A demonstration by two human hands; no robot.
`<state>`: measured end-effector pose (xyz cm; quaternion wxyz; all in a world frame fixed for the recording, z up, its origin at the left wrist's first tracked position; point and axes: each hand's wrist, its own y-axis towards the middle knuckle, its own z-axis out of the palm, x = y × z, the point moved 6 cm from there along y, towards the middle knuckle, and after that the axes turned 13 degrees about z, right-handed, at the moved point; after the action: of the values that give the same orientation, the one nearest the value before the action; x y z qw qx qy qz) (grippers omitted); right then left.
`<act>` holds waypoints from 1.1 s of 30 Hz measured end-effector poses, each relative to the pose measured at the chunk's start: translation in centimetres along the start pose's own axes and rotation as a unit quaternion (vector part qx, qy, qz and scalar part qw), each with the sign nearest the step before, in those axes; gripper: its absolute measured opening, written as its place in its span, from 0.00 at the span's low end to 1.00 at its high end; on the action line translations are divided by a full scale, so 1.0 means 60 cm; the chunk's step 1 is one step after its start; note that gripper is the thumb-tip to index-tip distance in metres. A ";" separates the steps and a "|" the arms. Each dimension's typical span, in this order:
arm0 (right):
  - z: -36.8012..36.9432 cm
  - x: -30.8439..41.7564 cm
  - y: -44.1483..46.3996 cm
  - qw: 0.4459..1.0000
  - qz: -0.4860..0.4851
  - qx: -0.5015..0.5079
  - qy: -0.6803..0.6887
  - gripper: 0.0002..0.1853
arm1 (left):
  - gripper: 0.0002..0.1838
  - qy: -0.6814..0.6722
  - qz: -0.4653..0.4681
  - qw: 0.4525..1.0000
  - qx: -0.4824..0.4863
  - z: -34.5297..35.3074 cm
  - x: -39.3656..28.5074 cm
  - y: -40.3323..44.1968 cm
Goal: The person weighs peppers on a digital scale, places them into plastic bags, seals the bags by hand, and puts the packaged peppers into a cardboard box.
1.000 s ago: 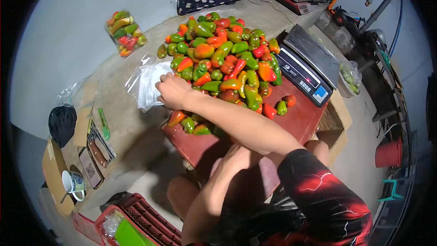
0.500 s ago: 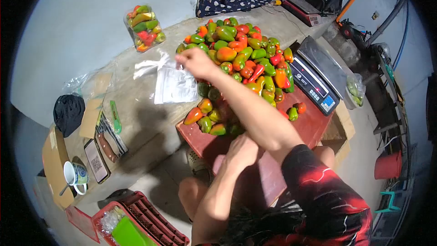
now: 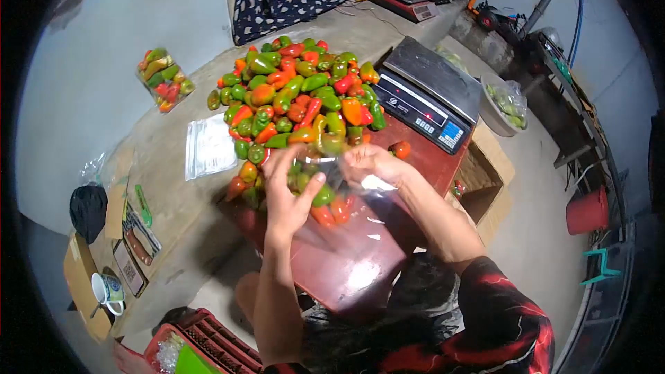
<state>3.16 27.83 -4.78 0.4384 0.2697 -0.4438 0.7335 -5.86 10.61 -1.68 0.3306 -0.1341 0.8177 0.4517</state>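
Between my hands is a clear plastic bag [image 3: 329,168], smeared by motion, with green and red peppers showing through or just behind it. My right hand [image 3: 377,166] pinches the bag's right side, and a white patch shows below those fingers. On the other side, my left hand [image 3: 291,197] has its thumb and fingers apart, against or beside the bag; the exact contact is blurred. A large heap of red, green and orange peppers [image 3: 298,90] lies just beyond both hands. Under them is a dark red tabletop [image 3: 346,263].
A digital scale [image 3: 422,107] stands right of the heap. White flat packets [image 3: 211,147] lie at its left, near a filled pepper bag [image 3: 164,79] against the wall. Farther left are a knife [image 3: 138,247], a phone [image 3: 129,268] and a mug [image 3: 107,291]. An open carton [image 3: 485,176] sits lower right.
My right hand has come back from above the white packets to the bag over the red tabletop. My left hand has moved forward and its fingers have spread. The view has swung right.
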 end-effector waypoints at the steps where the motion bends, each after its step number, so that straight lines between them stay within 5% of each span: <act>1: 0.001 -0.004 -0.009 1.000 0.021 0.018 -0.002 0.22 | 0.23 -0.254 -0.123 0.959 0.001 0.044 0.015 -0.012; 4: -0.016 -0.012 -0.027 0.999 0.029 0.046 -0.001 0.28 | 0.08 -0.279 -0.279 0.918 0.045 0.100 0.036 -0.038; 7: -0.054 0.011 -0.046 0.985 -0.135 0.012 -0.107 0.37 | 0.08 -0.266 -0.241 0.933 0.035 0.106 0.058 -0.034; 12: -0.072 0.036 -0.080 0.972 -0.161 -0.045 -0.165 0.37 | 0.07 -0.257 -0.252 0.933 0.001 0.127 0.022 0.007; 18: -0.110 0.025 -0.101 0.902 -0.174 -0.199 -0.341 0.22 | 0.07 -0.191 -0.335 0.919 0.084 0.130 0.062 -0.015; 22: -0.080 0.034 -0.103 0.880 -0.226 -0.195 -0.370 0.14 | 0.07 -0.211 -0.304 0.926 0.078 0.127 0.052 -0.008; 27: -0.070 0.034 -0.109 0.910 -0.126 -0.220 -0.327 0.10 | 0.08 -0.198 -0.316 0.921 0.114 0.119 0.041 -0.008; 29: -0.060 0.045 -0.115 0.882 -0.231 -0.213 -0.350 0.08 | 0.08 -0.187 -0.274 0.933 0.137 0.116 0.045 -0.011; 33: -0.052 0.039 -0.114 0.874 -0.186 -0.234 -0.382 0.07 | 0.08 -0.222 -0.285 0.924 0.122 0.110 0.028 -0.005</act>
<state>8.12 33.06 -1.55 0.4137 0.4959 -0.6772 0.3526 -4.18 16.02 -5.45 0.6321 -0.2171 0.6994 0.2535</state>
